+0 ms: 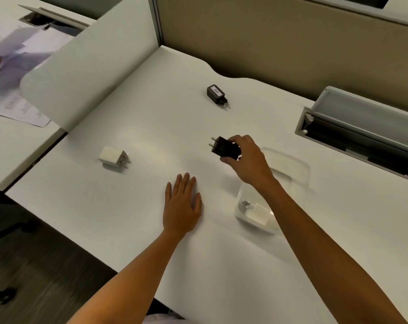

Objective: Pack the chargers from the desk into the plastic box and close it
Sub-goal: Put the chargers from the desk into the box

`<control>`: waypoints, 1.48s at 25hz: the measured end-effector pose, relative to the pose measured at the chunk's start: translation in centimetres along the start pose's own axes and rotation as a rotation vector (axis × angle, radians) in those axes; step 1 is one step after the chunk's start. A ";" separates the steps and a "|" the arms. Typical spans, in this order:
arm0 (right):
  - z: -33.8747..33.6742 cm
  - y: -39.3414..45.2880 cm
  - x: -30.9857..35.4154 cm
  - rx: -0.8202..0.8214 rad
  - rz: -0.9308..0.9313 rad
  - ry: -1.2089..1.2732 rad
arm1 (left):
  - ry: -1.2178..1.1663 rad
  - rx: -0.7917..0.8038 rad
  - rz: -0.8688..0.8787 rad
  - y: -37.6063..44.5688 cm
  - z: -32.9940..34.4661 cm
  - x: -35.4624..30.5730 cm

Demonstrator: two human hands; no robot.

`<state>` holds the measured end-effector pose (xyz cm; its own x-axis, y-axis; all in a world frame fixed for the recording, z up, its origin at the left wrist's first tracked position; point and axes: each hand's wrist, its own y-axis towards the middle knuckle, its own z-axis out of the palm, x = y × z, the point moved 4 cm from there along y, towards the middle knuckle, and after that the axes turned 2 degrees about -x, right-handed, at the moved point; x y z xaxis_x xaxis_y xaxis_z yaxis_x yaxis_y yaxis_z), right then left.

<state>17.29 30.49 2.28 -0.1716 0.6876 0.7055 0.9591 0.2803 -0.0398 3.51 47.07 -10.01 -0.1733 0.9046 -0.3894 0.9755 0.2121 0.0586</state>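
My right hand (247, 160) holds a black charger (225, 148) above the white desk, prongs pointing left. Just behind and below my right forearm sits the clear plastic box (241, 216), with a white charger (260, 212) lying inside it. The box's clear lid (291, 166) lies on the desk beyond it, to the right of my hand. A second black charger (217, 93) with a white label rests farther back. Another white charger (113, 155) lies at the left. My left hand (182, 204) rests flat on the desk, fingers apart, holding nothing.
A grey cable tray with a raised flap (362, 127) is set into the desk at the right. A white divider panel (93, 61) stands at the left, with papers (18, 66) on the neighbouring desk beyond. A beige partition wall (268, 43) closes the back.
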 end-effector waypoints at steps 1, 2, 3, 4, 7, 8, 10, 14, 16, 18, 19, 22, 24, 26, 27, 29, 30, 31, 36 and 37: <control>-2.0 -1.1 -0.9 -0.038 0.049 0.007 | 0.002 -0.004 0.002 0.0 0.0 0.1; -3.8 -2.3 -2.0 -0.065 0.107 -0.006 | 0.002 -0.007 0.002 0.0 -0.1 0.1; -5.4 -3.6 -3.1 -0.082 0.172 -0.031 | 0.001 -0.009 0.003 0.0 -0.1 0.1; -6.6 -5.0 -4.2 -0.085 0.232 -0.065 | -0.001 -0.010 0.004 0.0 -0.1 0.0; -6.7 -8.0 -6.5 0.006 0.334 -0.161 | -0.004 -0.016 0.007 -0.1 -0.1 0.0; -6.1 -8.5 -7.0 0.056 0.349 -0.178 | -0.003 -0.019 0.007 0.0 -0.1 -0.1; -4.6 -9.1 -7.8 0.127 0.368 -0.214 | -0.001 -0.028 0.003 0.0 -0.1 0.1; -3.3 -9.1 -8.8 0.143 0.390 -0.258 | -0.004 -0.027 0.003 0.1 0.0 0.0; -2.9 -8.9 -8.9 0.168 0.390 -0.254 | -0.003 -0.032 0.003 0.1 0.0 0.0; -2.8 -8.7 -9.0 0.157 0.388 -0.234 | -0.003 -0.033 0.001 0.0 0.0 0.0; -2.9 -8.7 -8.9 0.143 0.391 -0.223 | -0.005 -0.033 0.000 0.0 0.0 0.0; -3.1 -8.7 -8.8 0.121 0.386 -0.227 | -0.016 -0.034 -0.001 0.0 -0.2 0.1; -3.1 -8.8 -8.7 0.107 0.380 -0.231 | -0.021 -0.034 0.004 -0.1 -0.3 0.0; -3.0 -8.9 -8.7 0.096 0.377 -0.234 | -0.031 -0.026 0.021 -0.1 -0.5 -0.1; -3.0 -9.0 -8.7 0.094 0.372 -0.244 | -0.052 -0.017 0.033 0.0 -0.6 -0.1; -2.8 -9.0 -8.7 0.092 0.360 -0.270 | -0.136 -0.026 0.036 0.7 -1.7 0.6; -2.8 -9.0 -8.7 0.088 0.358 -0.279 | -0.178 -0.068 0.018 1.2 -2.6 1.2; -2.8 -9.0 -8.7 0.085 0.358 -0.283 | -0.199 -0.142 -0.024 1.8 -3.8 2.1; -2.8 -9.0 -8.7 0.067 0.350 -0.284 | -0.246 -0.486 -0.544 5.4 -9.2 8.6; -2.9 -9.0 -8.7 0.065 0.352 -0.283 | -0.260 -0.508 -0.652 6.1 -9.9 9.9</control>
<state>10.79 20.07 -1.47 0.0986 0.9018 0.4207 0.9556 0.0322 -0.2930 6.38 60.96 -4.43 -0.5799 0.4444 -0.6828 0.5022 0.8549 0.1298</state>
